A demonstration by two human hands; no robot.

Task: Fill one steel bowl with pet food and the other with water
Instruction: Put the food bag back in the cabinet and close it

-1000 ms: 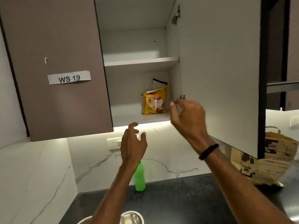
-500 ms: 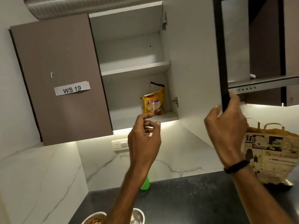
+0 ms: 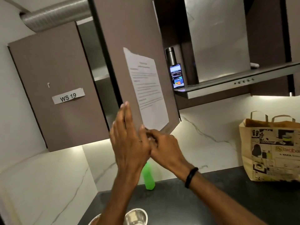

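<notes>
Two steel bowls stand at the bottom edge of the dark counter: one bowl (image 3: 136,216) shows its shiny inside, the other bowl (image 3: 95,220) is mostly hidden behind my left forearm. A green bottle (image 3: 148,179) stands upright by the wall, behind my hands. My left hand (image 3: 128,143) is flat, fingers together, pressed against the lower corner of the brown cabinet door (image 3: 129,54). My right hand (image 3: 164,148) touches the door's bottom edge with curled fingers. The pet food bag is hidden behind the door.
A printed sheet (image 3: 146,88) is taped on the door. The neighbouring door carries a "WS 19" label (image 3: 68,97). A phone (image 3: 177,76) and steel flask (image 3: 170,56) stand on the hood shelf. A paper shopping bag (image 3: 272,151) sits on the counter at right.
The cabinet door has swung from wide open to nearly closed, hiding the pet food bag. Both hands moved together onto the door's lower corner.
</notes>
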